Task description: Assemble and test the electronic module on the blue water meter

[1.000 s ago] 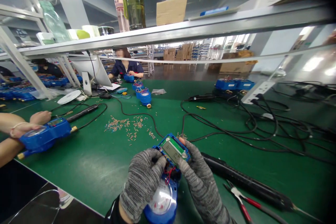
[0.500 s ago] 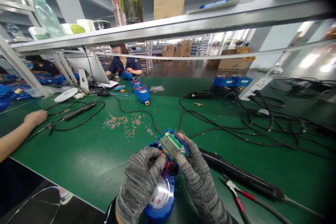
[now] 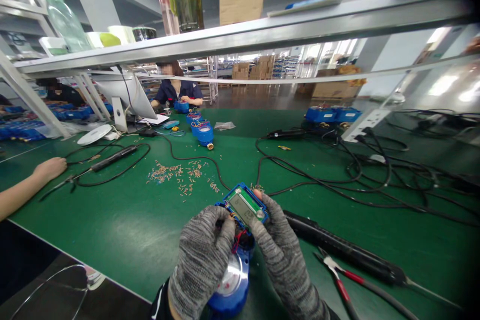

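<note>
A blue-framed display module [image 3: 244,206] with a green circuit board is tilted above a blue round meter [image 3: 234,287] near the front edge. My right hand [image 3: 283,252], in a grey fingerless glove, grips the module's right side between thumb and fingers. Gloved the same way, my left hand [image 3: 204,255] pinches at the thin wires along the module's lower left edge; its fingertips are partly hidden. Red wires [image 3: 239,241] run down from the module into the meter's dark opening.
A black electric screwdriver [image 3: 345,247] and red-handled cutters [image 3: 339,272] lie at the right. Small screws [image 3: 193,172] are scattered ahead. Cables [image 3: 318,180] cross the green table. Another person's arm [image 3: 33,182] rests at left. A metal shelf [image 3: 232,37] spans overhead.
My left hand has shifted slightly at the module's edge, its fingers curling more, and covers more of the meter. The right hand keeps its hold. The other person's arm at left moved slightly.
</note>
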Demonstrator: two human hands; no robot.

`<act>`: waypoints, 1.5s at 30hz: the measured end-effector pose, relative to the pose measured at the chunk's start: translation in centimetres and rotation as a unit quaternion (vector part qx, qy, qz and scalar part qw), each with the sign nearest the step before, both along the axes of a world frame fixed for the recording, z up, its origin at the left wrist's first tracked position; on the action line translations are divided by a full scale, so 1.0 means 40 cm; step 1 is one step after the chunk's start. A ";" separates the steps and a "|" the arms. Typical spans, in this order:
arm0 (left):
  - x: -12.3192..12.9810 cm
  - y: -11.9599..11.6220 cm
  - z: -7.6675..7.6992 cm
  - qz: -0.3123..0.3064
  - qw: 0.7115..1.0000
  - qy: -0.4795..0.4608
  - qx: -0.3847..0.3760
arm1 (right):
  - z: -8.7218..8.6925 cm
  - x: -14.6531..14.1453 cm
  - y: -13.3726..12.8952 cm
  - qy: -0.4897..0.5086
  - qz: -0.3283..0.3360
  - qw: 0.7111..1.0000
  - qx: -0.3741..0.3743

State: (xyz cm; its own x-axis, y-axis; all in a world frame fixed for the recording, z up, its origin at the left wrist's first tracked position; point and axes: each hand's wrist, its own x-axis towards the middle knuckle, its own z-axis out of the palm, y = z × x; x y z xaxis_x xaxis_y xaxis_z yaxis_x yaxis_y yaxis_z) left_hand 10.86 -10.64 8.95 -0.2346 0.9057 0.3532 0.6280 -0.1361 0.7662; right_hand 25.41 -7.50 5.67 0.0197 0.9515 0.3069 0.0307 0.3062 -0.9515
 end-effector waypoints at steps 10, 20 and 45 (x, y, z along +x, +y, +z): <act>-0.004 0.013 0.014 -0.050 0.989 -0.126 -0.059 | -0.010 -0.003 -0.002 -0.003 -0.002 1.000 0.024; -0.009 0.016 0.038 -0.094 0.977 -0.172 -0.083 | -0.010 0.002 0.004 0.047 0.032 0.998 0.011; -0.022 -0.005 -0.005 -0.015 1.000 -0.008 -0.009 | 0.005 -0.005 -0.003 0.018 0.014 1.000 -0.012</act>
State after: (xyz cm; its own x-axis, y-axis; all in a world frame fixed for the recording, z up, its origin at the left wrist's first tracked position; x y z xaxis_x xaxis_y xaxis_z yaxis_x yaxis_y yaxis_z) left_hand 10.00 -10.85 8.75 -0.2118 0.9185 0.3340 0.6120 -0.1418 0.7781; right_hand 25.19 -7.64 5.86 0.0031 0.9592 0.2827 -0.0113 0.2827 -0.9591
